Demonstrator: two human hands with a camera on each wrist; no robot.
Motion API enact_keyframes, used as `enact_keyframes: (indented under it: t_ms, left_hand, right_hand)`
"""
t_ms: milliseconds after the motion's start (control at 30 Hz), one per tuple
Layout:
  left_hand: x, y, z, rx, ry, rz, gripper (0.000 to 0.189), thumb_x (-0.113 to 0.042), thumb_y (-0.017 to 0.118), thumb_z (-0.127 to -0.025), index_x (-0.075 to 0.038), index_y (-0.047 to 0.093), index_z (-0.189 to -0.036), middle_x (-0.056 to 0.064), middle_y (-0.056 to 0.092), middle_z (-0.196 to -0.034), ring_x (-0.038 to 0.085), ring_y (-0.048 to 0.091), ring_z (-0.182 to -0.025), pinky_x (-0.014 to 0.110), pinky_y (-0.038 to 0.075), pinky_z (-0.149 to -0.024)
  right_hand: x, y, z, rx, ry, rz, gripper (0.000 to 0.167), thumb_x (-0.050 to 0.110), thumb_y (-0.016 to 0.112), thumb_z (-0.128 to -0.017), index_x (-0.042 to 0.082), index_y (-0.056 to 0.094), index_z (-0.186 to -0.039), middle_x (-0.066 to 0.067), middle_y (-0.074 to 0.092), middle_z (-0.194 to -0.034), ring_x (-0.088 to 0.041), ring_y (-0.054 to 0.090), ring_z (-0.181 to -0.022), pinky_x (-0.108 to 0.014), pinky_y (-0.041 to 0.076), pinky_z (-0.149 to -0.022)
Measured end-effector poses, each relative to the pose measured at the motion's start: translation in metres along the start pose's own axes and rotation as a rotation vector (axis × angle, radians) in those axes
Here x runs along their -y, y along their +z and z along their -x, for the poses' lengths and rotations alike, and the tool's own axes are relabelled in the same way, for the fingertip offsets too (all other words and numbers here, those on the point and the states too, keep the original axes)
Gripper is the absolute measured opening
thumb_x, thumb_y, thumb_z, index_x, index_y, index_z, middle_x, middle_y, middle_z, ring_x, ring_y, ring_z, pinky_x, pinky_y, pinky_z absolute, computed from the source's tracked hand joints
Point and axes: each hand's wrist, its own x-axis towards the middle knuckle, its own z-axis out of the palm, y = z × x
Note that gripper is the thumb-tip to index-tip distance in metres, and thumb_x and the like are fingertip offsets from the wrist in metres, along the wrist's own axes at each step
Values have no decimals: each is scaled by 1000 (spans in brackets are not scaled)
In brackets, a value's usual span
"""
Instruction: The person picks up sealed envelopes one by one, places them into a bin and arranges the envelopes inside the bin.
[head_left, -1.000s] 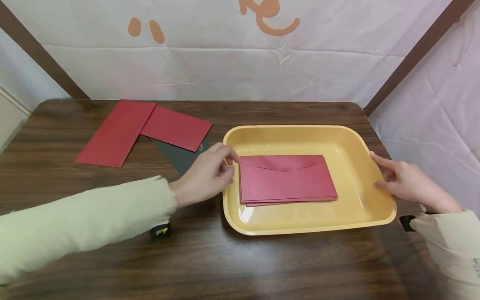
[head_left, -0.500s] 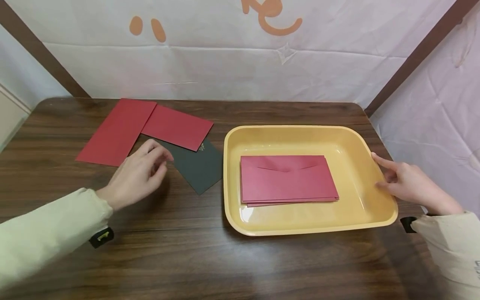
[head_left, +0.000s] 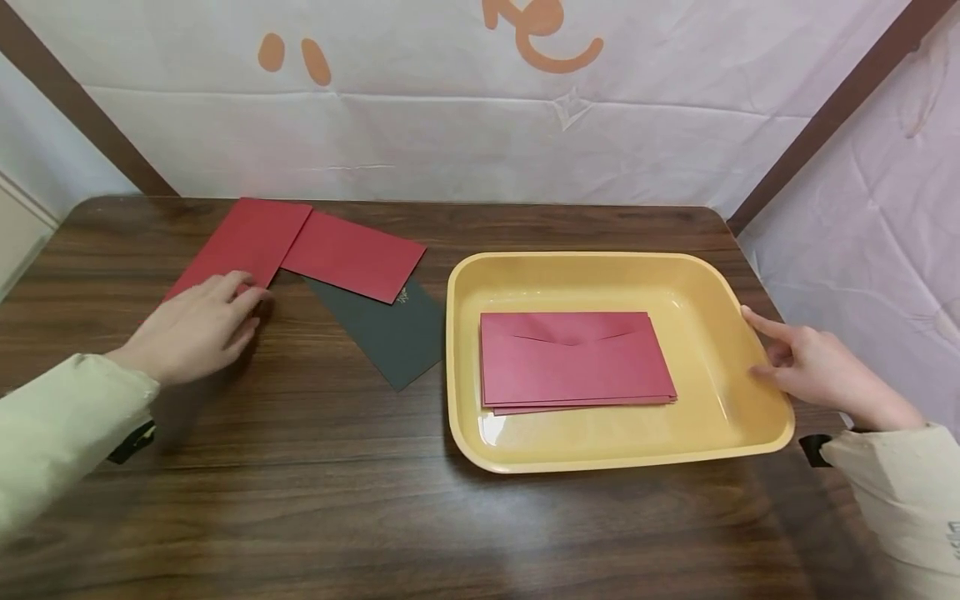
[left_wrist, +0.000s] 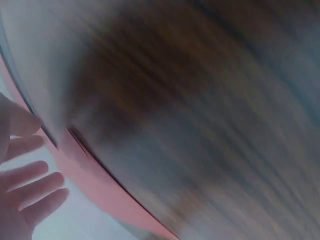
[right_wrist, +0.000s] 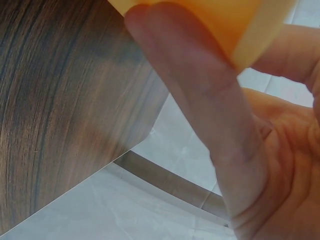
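Observation:
My left hand is over the near part of the leftmost red envelope, its fingers loosely bent with nothing held between them. In the left wrist view those fingers are spread apart beside a red strip of envelope. A second red envelope lies to the right, partly covering a dark green envelope with a small gold print. My right hand pinches the right rim of a yellow tray, thumb and fingers on either side of its wall. Inside the tray rests a neat stack of red envelopes, flap side up.
Everything lies on a dark wood-grain table. A pale cloth sheet with orange print hangs behind the far edge, and another stands at the right. Brown posts rise at both back corners.
My left hand has moved left from the tray's left rim, past the dark green envelope, to the leftmost red envelope. The right hand, tray and stack have stayed put.

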Motion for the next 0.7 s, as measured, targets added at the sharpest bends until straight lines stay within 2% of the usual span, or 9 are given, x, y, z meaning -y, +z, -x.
enact_keyframes:
  t_ms: [100,167,233,300,400,500,567,700]
  left_hand:
    - [17,3,5,4,36,6,57,6,69,-69,4,55,-124,24,49,-121,40,50,-105,56,44,-86]
    - [26,5,8,39,33,29,66,8,67,-67,2,51,-131,27,45,-130,44,44,-116,59,39,-92]
    - [34,6,10,91,4,55,70,6,67,-72,-3,45,-138,28,39,-138,46,38,-124,62,34,-97]
    - [39,7,12,159,-52,91,73,1,63,-79,-9,36,-146,29,31,-145,48,32,-130,65,29,-101]
    - [44,8,14,260,-118,134,77,-4,57,-85,-13,21,-153,33,20,-150,53,24,-134,68,25,-103]
    - [46,9,14,355,-161,173,80,-3,51,-87,-13,10,-155,39,13,-150,58,22,-133,67,28,-101]
    - [45,10,13,396,-179,179,78,-4,48,-88,-10,9,-154,43,13,-147,61,23,-130,67,32,-99]
    - [35,8,8,426,-214,142,71,-9,47,-90,-7,15,-153,47,21,-141,63,30,-124,65,41,-90]
  right_hand:
    - [0,0,0,1,6,-9,72,10,73,-78,-8,40,-140,7,47,-62,1,35,-51,-22,32,-54]
    - [-1,0,0,-3,5,-11,72,9,73,-78,-8,40,-140,7,47,-62,1,35,-51,-22,32,-54]
    - [-1,0,0,1,4,-13,72,9,73,-78,-8,40,-140,7,47,-62,0,35,-51,-22,32,-55]
    - [-1,0,0,2,7,-11,72,10,73,-78,-7,40,-140,7,47,-62,0,35,-51,-22,32,-55]
    - [-1,0,0,8,6,-11,72,9,73,-78,-8,40,-140,7,47,-62,0,35,-51,-22,32,-55]
    - [0,0,0,6,7,-13,72,9,73,-78,-8,40,-140,7,48,-62,1,35,-51,-22,33,-54]
    - [0,0,0,9,7,-14,72,9,73,-79,-8,40,-140,7,48,-62,1,35,-51,-22,32,-55]
    - [-1,0,0,8,6,-12,72,9,73,-79,-9,39,-140,7,48,-62,1,34,-51,-22,32,-55]
